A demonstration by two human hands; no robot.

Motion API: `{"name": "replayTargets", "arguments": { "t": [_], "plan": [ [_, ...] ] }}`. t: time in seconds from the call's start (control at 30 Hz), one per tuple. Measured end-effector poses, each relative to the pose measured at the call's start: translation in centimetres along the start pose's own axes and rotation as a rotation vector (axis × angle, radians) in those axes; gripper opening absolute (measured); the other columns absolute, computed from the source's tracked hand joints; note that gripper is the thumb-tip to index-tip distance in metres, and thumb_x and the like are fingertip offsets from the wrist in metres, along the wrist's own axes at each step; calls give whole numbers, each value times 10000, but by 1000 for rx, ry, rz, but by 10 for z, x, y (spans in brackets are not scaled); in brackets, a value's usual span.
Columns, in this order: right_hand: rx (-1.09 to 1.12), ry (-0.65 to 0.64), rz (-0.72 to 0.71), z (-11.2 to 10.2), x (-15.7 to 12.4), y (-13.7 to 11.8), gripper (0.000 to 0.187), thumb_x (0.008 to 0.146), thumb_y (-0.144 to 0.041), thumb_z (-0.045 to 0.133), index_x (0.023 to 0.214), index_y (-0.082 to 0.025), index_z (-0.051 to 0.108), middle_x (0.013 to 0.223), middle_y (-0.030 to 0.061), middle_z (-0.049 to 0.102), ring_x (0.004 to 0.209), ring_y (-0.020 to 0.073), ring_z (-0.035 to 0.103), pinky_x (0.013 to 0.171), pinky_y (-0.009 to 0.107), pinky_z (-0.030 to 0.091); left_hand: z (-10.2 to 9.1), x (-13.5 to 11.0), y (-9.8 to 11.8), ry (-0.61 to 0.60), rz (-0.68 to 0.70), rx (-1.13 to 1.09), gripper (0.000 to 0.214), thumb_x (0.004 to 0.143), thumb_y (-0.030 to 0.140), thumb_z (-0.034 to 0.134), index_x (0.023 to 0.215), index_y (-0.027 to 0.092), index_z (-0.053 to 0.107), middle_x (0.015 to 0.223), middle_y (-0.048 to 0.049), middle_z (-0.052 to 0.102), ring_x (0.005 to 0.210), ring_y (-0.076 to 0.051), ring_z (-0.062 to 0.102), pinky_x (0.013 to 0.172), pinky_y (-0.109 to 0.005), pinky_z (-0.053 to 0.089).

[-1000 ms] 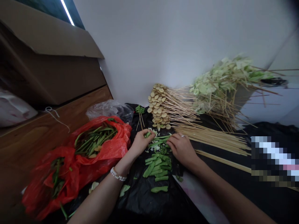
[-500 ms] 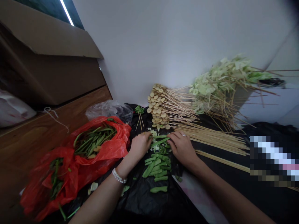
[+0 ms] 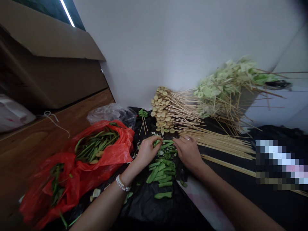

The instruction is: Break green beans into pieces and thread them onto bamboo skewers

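My left hand (image 3: 148, 151) pinches a short green bean piece (image 3: 156, 143) between its fingertips. My right hand (image 3: 188, 152) lies just to the right, its fingers against the long green bean strips (image 3: 167, 144); what they grip is hidden. Below both hands is a pile of cut green beans (image 3: 160, 173). Further green beans (image 3: 96, 144) fill a red plastic bag (image 3: 120, 150) on my left. Ahead stand skewers of round tan slices (image 3: 161, 109).
Loose bamboo skewers (image 3: 222, 142) and skewered pale leafy greens (image 3: 227, 86) lie to the right, on black plastic sheeting (image 3: 146, 205). A clear plastic bag (image 3: 112, 115) and a wooden surface (image 3: 31, 144) are at left, below a cardboard box (image 3: 48, 67).
My left hand has shifted slightly right with the green piece at its fingertips. My right hand has barely moved, and the whole view has drifted slightly.
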State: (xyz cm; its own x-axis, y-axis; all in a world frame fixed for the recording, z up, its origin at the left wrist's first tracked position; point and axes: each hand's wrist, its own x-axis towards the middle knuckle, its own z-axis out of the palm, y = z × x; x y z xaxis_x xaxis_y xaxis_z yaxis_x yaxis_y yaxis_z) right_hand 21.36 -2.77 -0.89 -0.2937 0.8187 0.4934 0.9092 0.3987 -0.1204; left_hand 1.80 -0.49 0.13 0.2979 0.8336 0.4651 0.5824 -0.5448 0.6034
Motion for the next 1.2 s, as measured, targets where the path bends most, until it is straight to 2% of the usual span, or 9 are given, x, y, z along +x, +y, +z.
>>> {"name": "replayTargets", "arguments": {
  "t": [0.13, 0.23, 0.33, 0.57, 0.7, 0.87, 0.97, 1.07, 1.2],
  "plan": [
    [-10, 10, 34, 1, 0, 3, 167, 918, -224, 488, 953, -208, 651, 842, 39, 688, 878, 202, 549, 846, 354, 252, -1, 1, -5, 104, 21, 20, 193, 859, 244, 561, 994, 181, 684, 959, -60, 714, 894, -180, 652, 815, -274, 468],
    [-13, 11, -4, 3, 0, 2, 157, 910, -207, 499, 950, -206, 651, 841, 36, 691, 875, 199, 551, 855, 355, 246, -1, 0, -5, 53, 102, 53, 253, 881, 271, 541, 1087, 191, 665, 942, -67, 702, 865, -172, 648, 774, -266, 477],
    [-19, 27, -46, 5, -2, 0, 148, 896, -178, 515, 956, -203, 648, 844, 32, 692, 882, 199, 551, 873, 357, 242, 0, -2, -3, -1, 166, 132, 223, 897, 254, 515, 1040, 191, 674, 902, -62, 690, 833, -167, 640, 742, -260, 473],
    [18, 69, -118, 1, -3, -9, 187, 909, -274, 533, 1060, -209, 620, 856, 31, 701, 864, 194, 547, 897, 358, 237, 4, -5, 0, -17, 173, 176, 149, 884, 210, 515, 960, 174, 638, 881, -57, 678, 825, -170, 633, 739, -266, 470],
    [-55, 85, -125, -6, -2, -14, 188, 922, -291, 505, 1035, -204, 626, 771, 28, 671, 826, 197, 536, 938, 400, 218, 6, -7, 2, 6, 198, 134, 145, 892, 232, 509, 950, 177, 630, 869, -53, 673, 826, -166, 628, 746, -263, 466],
    [-75, 95, -180, -5, -4, -17, 144, 914, -193, 482, 894, -189, 624, 739, 25, 639, 811, 192, 519, 935, 399, 238, 9, -10, 4, -58, 221, 125, 172, 896, 227, 497, 985, 173, 634, 884, -62, 674, 830, -169, 623, 749, -267, 463],
    [-76, 119, -184, -2, -5, -17, 145, 899, -157, 482, 839, -184, 611, 710, 25, 622, 797, 189, 512, 926, 393, 254, 9, -11, 5, -82, 207, 89, 191, 883, 206, 502, 1017, 177, 636, 916, -66, 680, 861, -173, 623, 776, -273, 458],
    [-70, 155, -205, -1, -4, -17, 167, 900, -167, 479, 780, -186, 593, 679, 22, 608, 775, 182, 508, 916, 388, 268, 7, -9, 7, -89, 157, 13, 173, 844, 174, 530, 964, 172, 654, 905, -58, 687, 856, -171, 626, 780, -268, 451],
    [-64, 222, -260, -2, -4, -20, 188, 904, -162, 470, 758, -184, 586, 646, 9, 592, 750, 163, 508, 926, 378, 278, 3, -5, 14, -84, -27, -190, 119, 785, 171, 562, 836, 159, 670, 784, -18, 677, 735, -137, 606, 707, -234, 435]
  ]
}}
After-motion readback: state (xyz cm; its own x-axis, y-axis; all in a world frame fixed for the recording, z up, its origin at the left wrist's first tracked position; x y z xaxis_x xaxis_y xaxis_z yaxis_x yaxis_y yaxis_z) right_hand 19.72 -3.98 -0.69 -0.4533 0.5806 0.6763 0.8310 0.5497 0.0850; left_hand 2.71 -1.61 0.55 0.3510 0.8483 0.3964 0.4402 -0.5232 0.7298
